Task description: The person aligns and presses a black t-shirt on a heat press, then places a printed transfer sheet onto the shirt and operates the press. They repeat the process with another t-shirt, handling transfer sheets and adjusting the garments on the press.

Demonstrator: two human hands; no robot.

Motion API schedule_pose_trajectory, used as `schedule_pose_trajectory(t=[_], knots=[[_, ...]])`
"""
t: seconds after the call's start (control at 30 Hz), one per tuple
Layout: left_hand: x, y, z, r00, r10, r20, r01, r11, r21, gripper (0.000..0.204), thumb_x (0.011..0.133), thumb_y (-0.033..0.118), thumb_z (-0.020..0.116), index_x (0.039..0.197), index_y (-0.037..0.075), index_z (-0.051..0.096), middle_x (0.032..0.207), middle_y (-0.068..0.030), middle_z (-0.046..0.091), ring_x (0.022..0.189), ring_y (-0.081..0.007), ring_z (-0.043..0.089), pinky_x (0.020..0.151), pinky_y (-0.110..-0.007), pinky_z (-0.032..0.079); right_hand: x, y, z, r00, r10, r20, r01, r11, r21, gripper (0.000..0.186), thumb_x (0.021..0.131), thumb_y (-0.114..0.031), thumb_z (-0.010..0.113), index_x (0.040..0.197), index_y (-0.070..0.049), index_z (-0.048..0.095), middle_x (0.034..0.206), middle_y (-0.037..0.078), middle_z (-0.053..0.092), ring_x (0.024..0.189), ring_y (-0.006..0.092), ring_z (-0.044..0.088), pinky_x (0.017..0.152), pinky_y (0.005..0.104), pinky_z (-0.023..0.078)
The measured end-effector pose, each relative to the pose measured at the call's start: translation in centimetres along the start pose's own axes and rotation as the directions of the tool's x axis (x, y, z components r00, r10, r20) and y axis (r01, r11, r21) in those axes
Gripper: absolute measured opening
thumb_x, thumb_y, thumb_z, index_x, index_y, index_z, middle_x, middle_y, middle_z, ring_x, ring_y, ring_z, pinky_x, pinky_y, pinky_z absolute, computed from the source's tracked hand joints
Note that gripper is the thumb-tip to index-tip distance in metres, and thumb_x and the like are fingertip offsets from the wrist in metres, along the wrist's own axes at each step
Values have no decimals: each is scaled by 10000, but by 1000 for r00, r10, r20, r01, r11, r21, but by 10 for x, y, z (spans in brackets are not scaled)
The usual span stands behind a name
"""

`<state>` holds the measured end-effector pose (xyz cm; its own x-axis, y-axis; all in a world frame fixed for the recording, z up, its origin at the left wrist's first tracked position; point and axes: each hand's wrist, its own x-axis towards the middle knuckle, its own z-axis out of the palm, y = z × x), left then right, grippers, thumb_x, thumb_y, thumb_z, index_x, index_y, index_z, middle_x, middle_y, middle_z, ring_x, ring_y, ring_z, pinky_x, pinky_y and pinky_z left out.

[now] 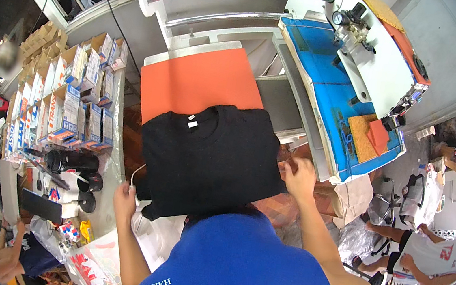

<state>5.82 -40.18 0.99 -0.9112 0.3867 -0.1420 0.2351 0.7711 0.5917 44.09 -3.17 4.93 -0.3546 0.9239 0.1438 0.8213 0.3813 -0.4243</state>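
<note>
A black T-shirt (211,160) lies spread over the orange pad (201,80) of a heat press, its neckline toward the far side. Two small white labels show inside the collar. My left hand (125,201) is at the shirt's left side, fingers pinched by a dark edge of the cloth, close to a thin white cord (135,173). At the shirt's right edge is my right hand (300,179), fingers bent and slightly apart, the tips next to the cloth. The near edge of the shirt lies against my blue top.
A second press bed with a blue cover (328,92) stands to the right, carrying an orange-brown pad (361,138) and a pressure gauge (340,18). On the left, a table holds boxes (63,113) and a black cylinder (70,162). People sit at both sides, farther off.
</note>
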Motion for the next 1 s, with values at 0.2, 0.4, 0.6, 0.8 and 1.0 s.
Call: schedule_pose_trajectory(t=[0.2, 0.4, 0.6, 0.8, 1.0], knots=[[105, 112, 50, 721, 645, -252, -665, 747, 10, 287, 889, 105, 620, 1157, 3, 624, 1206, -187, 617, 1152, -372, 559, 1008, -417, 433, 117, -83, 66, 893, -419, -163, 441, 886, 145, 147, 879, -125, 626, 993, -44, 670, 1105, 130, 658, 1098, 327, 583, 946, 450, 441], [132, 148, 37, 741, 652, -157, -648, 757, 87, 162, 800, 131, 734, 870, 46, 615, 886, -110, 624, 947, -340, 572, 880, -474, 436, 137, -103, 47, 865, -408, 293, 446, 892, -76, 170, 870, -156, 666, 1002, -58, 624, 1140, 125, 627, 1159, 313, 533, 1023, 493, 340], [76, 145, -33, 737, 676, 19, -656, 722, -222, 130, 862, 42, 681, 843, -11, 564, 745, -91, 575, 663, -194, 562, 650, -292, 456, 120, -102, -37, 904, -372, 211, 308, 908, 284, 222, 891, -210, 687, 924, -7, 604, 796, 191, 666, 788, 363, 670, 713, 397, 512], [47, 169, -117, 753, 655, 65, -600, 724, -341, 195, 778, 50, 761, 750, -22, 582, 625, -44, 520, 575, -118, 496, 546, -284, 388, 105, -108, -150, 831, -384, 402, 109, 822, 559, 269, 761, -180, 834, 907, -15, 680, 728, 15, 661, 684, 80, 591, 637, 266, 482], [14, 169, -173, 673, 724, 151, -651, 677, -345, 279, 514, 42, 847, 719, 14, 659, 586, -88, 543, 523, -208, 526, 520, -339, 387, 96, -89, -195, 774, -568, 281, 390, 777, 494, 240, 741, -162, 812, 868, -5, 684, 797, 131, 665, 732, 226, 639, 671, 336, 487]])
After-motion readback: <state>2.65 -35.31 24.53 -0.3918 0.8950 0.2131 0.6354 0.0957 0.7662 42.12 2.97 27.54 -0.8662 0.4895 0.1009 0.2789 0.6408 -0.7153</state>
